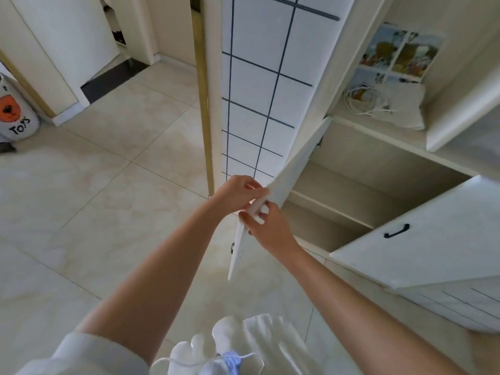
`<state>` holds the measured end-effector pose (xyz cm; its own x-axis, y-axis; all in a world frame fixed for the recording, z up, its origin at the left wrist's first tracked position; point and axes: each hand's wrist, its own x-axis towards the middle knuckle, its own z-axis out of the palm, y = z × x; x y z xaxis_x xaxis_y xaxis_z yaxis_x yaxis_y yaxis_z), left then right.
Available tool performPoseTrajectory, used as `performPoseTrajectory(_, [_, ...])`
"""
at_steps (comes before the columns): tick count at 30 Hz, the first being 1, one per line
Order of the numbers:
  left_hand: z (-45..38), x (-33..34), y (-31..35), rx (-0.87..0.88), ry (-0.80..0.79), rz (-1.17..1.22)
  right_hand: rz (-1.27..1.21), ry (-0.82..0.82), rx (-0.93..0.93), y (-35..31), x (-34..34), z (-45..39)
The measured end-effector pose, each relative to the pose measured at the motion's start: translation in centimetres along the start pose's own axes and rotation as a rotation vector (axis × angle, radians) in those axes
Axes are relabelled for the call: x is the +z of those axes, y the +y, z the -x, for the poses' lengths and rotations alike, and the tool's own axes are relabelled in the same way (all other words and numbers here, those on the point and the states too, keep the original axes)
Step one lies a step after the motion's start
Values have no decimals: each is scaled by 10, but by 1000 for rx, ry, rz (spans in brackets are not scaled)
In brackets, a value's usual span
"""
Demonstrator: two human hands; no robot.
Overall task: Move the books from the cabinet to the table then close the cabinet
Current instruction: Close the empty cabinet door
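The cream cabinet (378,163) stands at the right with both lower doors swung out. Its left door (292,174) is seen almost edge-on, and both hands grip its free edge. My left hand (238,193) holds the edge from the outer side, my right hand (267,226) from the cabinet side. The right door (433,247) with a black handle (396,230) stands wide open. The lower shelves (332,209) that show hold no books. No book and no table are in view.
An open shelf above holds a picture sheet (400,52), a white cable (362,101) and a cloth bag (405,109). A white panel with dark grid lines (257,90) rises beside the left door. A "TOYS" bag (16,117) stands far left on the tiled floor (108,185).
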<state>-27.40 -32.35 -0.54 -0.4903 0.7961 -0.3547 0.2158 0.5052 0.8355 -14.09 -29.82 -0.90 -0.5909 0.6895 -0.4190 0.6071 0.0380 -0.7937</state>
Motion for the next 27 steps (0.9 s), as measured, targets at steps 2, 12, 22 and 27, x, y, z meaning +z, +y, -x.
performPoseTrajectory(2, [0, 3, -2, 57, 4, -53, -23, -1, -8, 4, -4, 2])
performPoseTrajectory(12, [19, 51, 3, 508, 159, -472, -168, -54, 53, 48, -55, 20])
performPoseTrajectory(22, [-6, 135, 32, 942, 140, -666, -267, -107, 86, 118, -162, 51])
performPoseTrajectory(27, [-16, 190, 64, 1055, 269, -641, -269, -81, -24, 152, -222, 60])
